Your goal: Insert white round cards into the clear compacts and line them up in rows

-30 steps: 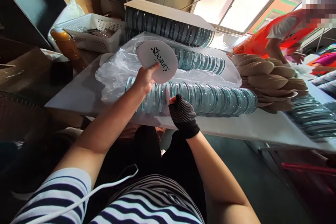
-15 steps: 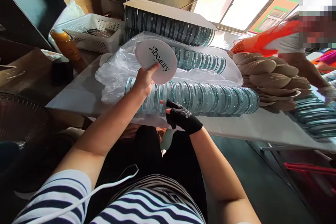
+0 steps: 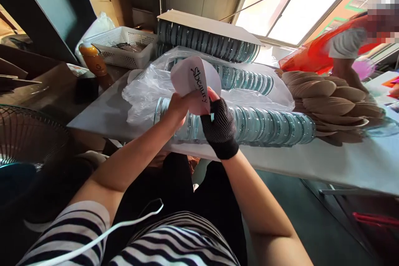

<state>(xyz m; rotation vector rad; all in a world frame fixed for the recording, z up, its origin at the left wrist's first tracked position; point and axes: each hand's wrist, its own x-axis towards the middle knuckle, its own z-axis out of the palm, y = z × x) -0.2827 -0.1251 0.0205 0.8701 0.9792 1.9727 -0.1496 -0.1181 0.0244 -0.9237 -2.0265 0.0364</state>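
My bare left hand (image 3: 180,110) grips a white round card (image 3: 187,75) printed with "beauty" in black script. The card is creased or curled along its middle; whether it is one sheet or several, I cannot tell. On its right side, my right hand (image 3: 220,124), in a black dotted glove with bare fingertips, is closed at the card's lower right edge. Under both hands lies a long row of clear round plastic pieces (image 3: 264,124), nested on their sides along the table's front edge. My hands and the card cover part of that row.
Behind the row, plastic film (image 3: 140,91) surrounds another nested row (image 3: 246,78). A cardboard-topped stack (image 3: 212,37), a white basket (image 3: 124,56) and an orange bottle (image 3: 93,60) stand farther back. Brown oval pieces (image 3: 327,95) lie right, near a person in orange (image 3: 314,56). A fan (image 3: 28,133) is left.
My right hand has risen from the clear row to the card's right edge. The card, flat before, is now bent. The view has shifted slightly.
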